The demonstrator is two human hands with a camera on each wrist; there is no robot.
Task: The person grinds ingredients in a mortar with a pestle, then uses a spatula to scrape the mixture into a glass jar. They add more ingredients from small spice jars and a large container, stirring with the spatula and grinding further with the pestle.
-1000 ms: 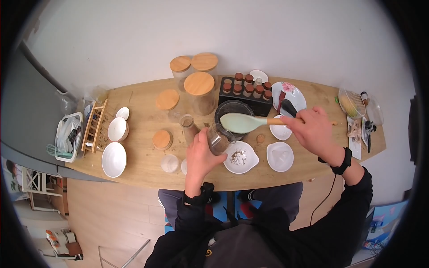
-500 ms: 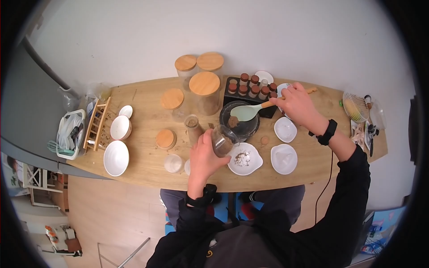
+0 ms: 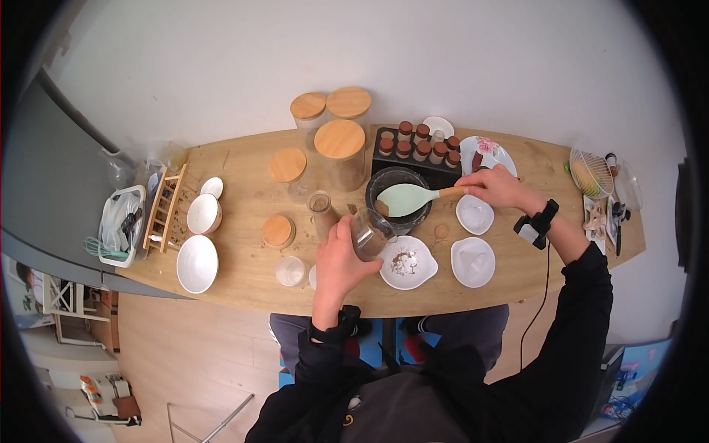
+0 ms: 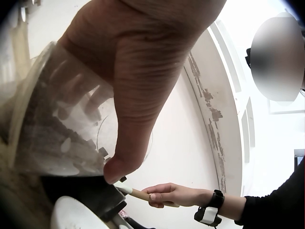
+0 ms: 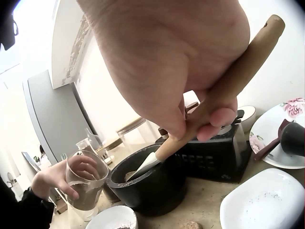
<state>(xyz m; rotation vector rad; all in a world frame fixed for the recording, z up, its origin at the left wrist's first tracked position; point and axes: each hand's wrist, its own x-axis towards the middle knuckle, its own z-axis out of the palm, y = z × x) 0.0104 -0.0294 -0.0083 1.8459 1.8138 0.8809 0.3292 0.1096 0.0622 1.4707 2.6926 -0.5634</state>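
My left hand grips a clear glass jar, tilted, with greyish-brown powder inside. In the right wrist view the jar is beside the mortar. My right hand holds a pale green spoon by its wooden handle. The spoon's head dips inside the rim of the black stone mortar, beside some brown powder. Just in front of the mortar is a white spouted bowl with white and dark bits in it. An uncapped glass bottle of brown powder stands left of the jar.
Wooden-lidded jars and a black rack of red-capped spice bottles stand behind. Right of the mortar are small white dishes and a flowered plate. White bowls, a wooden rack and a utensil basket are at the left.
My right hand has moved lower, bringing the spoon's head from above the mortar down into its opening. My left hand keeps the jar in nearly the same place.
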